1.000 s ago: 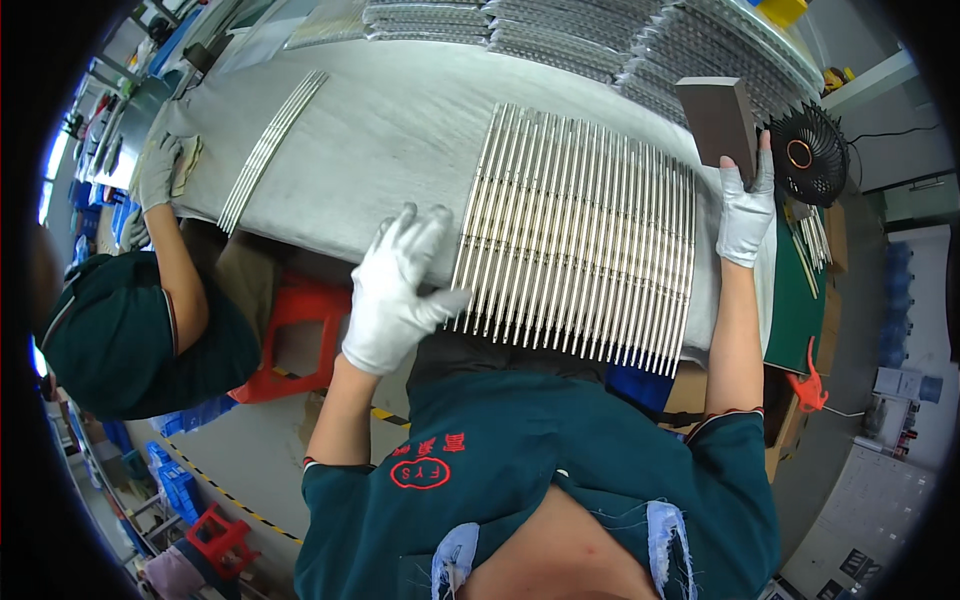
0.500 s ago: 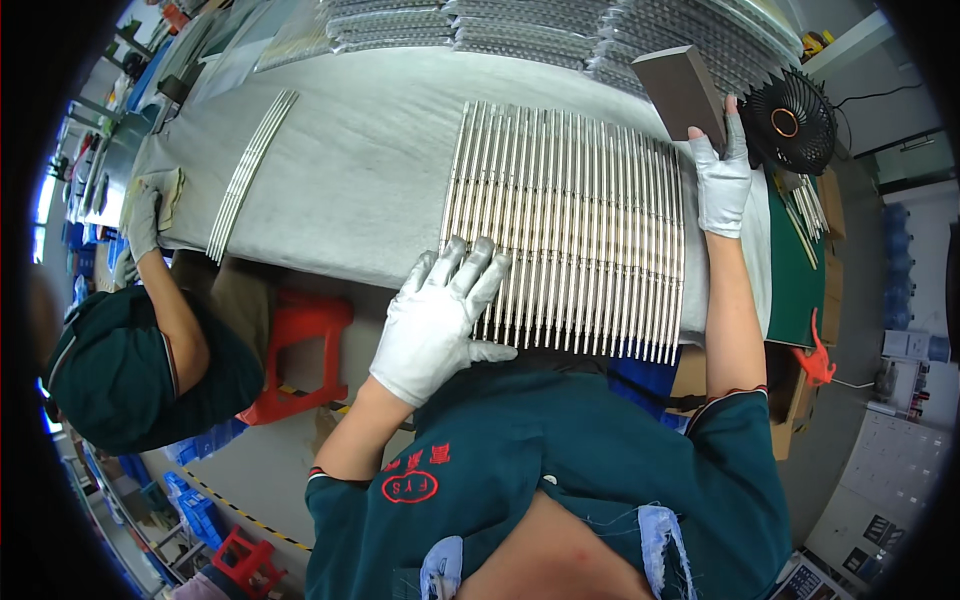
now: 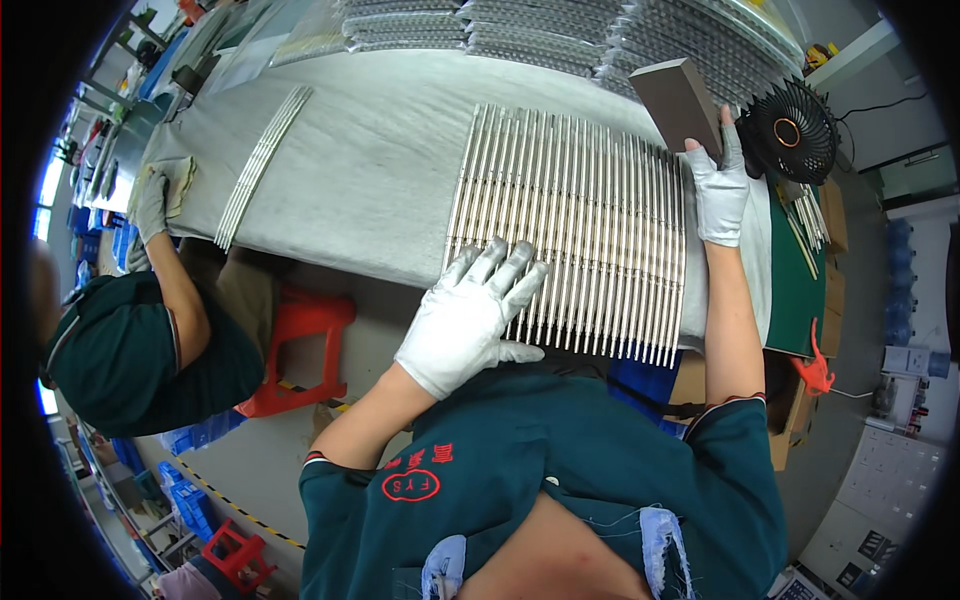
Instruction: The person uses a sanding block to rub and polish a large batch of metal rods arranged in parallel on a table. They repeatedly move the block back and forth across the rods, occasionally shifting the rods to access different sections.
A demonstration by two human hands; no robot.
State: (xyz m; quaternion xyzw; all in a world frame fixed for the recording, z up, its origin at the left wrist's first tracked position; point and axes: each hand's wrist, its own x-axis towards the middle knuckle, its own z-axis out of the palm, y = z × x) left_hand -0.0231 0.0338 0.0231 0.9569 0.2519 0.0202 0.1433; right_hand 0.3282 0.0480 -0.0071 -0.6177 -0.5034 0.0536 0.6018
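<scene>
Many slim silver metal rods [image 3: 590, 215] lie side by side in a flat row on the cloth-covered table in front of me. My left hand [image 3: 470, 315], in a white glove with greyed fingertips, rests with spread fingers on the near left part of the row. Its thumb reaches along the rods' near ends. Past the row's far right corner, my right hand [image 3: 722, 190] grips a dark grey-brown rectangular block [image 3: 677, 103] by its near end. Bare thumb and finger tips poke out of that glove. The block is tilted; whether it touches the table I cannot tell.
A black fan [image 3: 790, 130] stands just right of the block. Stacked bubble-wrapped packs [image 3: 540, 40] line the far edge. A smaller bundle of rods [image 3: 262, 165] lies at left, near a co-worker's gloved hand [image 3: 152, 208] on a cloth. A red stool [image 3: 300, 350] stands below.
My left hand has slid a little to the right over the rods, fingers still spread. The block in my right hand has dipped slightly. The co-worker's hand has shifted a little.
</scene>
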